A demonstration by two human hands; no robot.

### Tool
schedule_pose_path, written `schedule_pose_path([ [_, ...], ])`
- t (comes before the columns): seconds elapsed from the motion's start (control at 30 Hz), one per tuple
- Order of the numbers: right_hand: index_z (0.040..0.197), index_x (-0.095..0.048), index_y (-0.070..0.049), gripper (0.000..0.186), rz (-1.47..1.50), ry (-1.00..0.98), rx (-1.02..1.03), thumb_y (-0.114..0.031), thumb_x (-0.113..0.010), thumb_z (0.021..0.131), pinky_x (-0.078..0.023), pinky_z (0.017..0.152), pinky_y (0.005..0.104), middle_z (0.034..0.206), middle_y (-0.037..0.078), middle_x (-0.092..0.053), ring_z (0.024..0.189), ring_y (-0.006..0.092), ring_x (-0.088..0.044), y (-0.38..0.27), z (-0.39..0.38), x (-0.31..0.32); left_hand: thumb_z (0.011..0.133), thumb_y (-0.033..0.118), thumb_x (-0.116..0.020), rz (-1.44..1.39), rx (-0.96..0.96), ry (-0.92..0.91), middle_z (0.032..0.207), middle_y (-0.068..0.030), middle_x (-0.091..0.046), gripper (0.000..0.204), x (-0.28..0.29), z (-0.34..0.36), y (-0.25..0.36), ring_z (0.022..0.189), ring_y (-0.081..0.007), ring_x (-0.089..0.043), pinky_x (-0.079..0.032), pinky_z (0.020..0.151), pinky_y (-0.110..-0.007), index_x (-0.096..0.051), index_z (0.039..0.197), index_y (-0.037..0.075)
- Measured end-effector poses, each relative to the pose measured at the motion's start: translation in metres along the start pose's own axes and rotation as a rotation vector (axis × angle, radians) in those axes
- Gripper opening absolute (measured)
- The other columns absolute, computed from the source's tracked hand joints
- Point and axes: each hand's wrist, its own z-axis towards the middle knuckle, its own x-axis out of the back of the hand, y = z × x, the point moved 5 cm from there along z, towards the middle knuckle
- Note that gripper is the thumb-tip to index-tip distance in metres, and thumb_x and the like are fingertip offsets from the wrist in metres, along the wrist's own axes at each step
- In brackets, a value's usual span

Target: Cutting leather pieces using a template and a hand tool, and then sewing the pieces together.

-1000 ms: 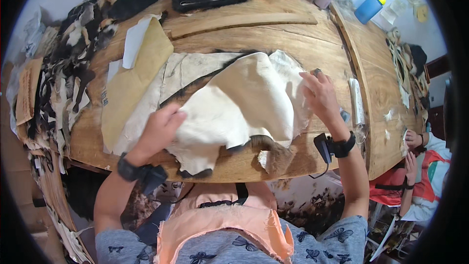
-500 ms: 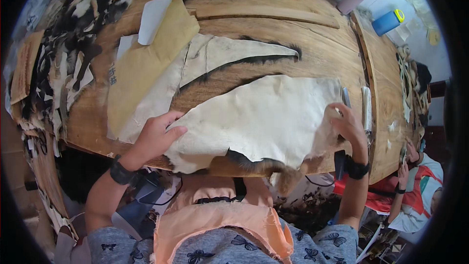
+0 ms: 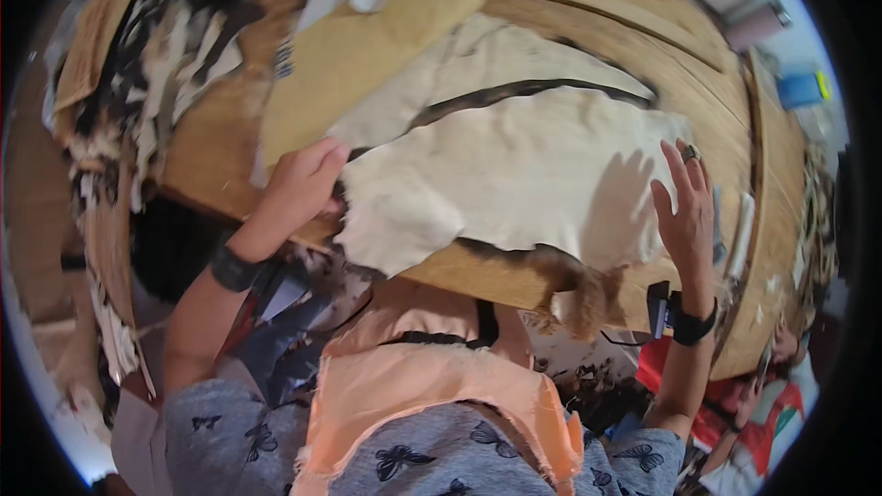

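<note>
A large fur pelt [image 3: 514,179] lies pale skin side up on the wooden table, dark and brown fur showing along its edges. Closed at the pelt's left end, my left hand [image 3: 299,186] has its fingers curled at the edge; the fingertips are partly hidden. My right hand [image 3: 687,211] is open above the right end, fingers stretched out and casting a shadow on the skin. Along the far edge lies a second, tapering pelt piece [image 3: 514,50], also skin side up. Tan paper [image 3: 358,64] covers its left part.
The wooden table [image 3: 211,142] has a raised wooden strip [image 3: 606,14] at the back. Fur scraps [image 3: 170,64] heap at the left. A pink bottle [image 3: 758,26] and a blue container [image 3: 801,90] stand far right. A co-worker's hands [image 3: 767,372] show at lower right.
The large pelt has moved away from me, up against the tapering piece. My right hand has let go of its right end and opened. The whole view has shifted and tilted.
</note>
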Motion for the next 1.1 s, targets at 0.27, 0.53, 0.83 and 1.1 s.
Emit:
schedule_pose_path([
  [0.27, 0.140, -0.035, -0.017, 0.059, 0.083, -0.293, 0.121, -0.027, -0.056, 0.086, -0.017, 0.108, 0.0534, 0.149, 0.010, -0.025, 0.140, 0.0350, -0.010, -0.048, 0.025, -0.041, 0.090, 0.021, -0.053, -0.080, -0.024, 0.032, 0.064, -0.0073, -0.062, 0.023, 0.001, -0.003, -0.013, 0.052, -0.0123, -0.062, -0.048, 0.051, -0.025, -0.063, 0.090, 0.000],
  [0.53, 0.141, -0.035, -0.021, 0.062, 0.075, -0.373, 0.105, -0.044, -0.051, 0.085, -0.008, 0.107, 0.0591, 0.151, 0.006, -0.021, 0.141, 0.0323, -0.008, -0.048, 0.025, -0.062, 0.079, 0.018, -0.065, 0.252, -0.313, 0.133, 0.058, -0.0076, -0.056, 0.016, -0.007, -0.002, -0.001, 0.053, -0.0198, -0.056, -0.042, 0.051, -0.032, -0.059, 0.078, 0.003],
  [0.83, 0.142, -0.031, -0.023, 0.063, 0.089, -0.358, 0.118, -0.052, -0.045, 0.088, -0.008, 0.107, 0.0610, 0.151, 0.007, -0.019, 0.140, 0.0349, -0.008, -0.042, 0.020, -0.068, 0.079, 0.013, -0.062, 0.448, -0.383, 0.157, 0.069, -0.0125, -0.058, 0.010, -0.008, -0.010, 0.013, 0.061, -0.0273, -0.057, -0.043, 0.055, -0.036, -0.057, 0.079, 0.004],
  [1.1, 0.141, -0.031, -0.017, 0.060, 0.182, -0.271, 0.137, -0.039, -0.050, 0.087, -0.016, 0.106, 0.0594, 0.142, 0.012, -0.032, 0.137, 0.0363, -0.016, -0.036, 0.020, -0.053, 0.086, 0.013, -0.055, 0.285, -0.876, -0.180, 0.096, -0.0164, -0.059, 0.014, -0.075, -0.023, 0.138, 0.093, -0.0332, -0.056, -0.046, 0.076, -0.038, -0.058, 0.092, 0.001],
])
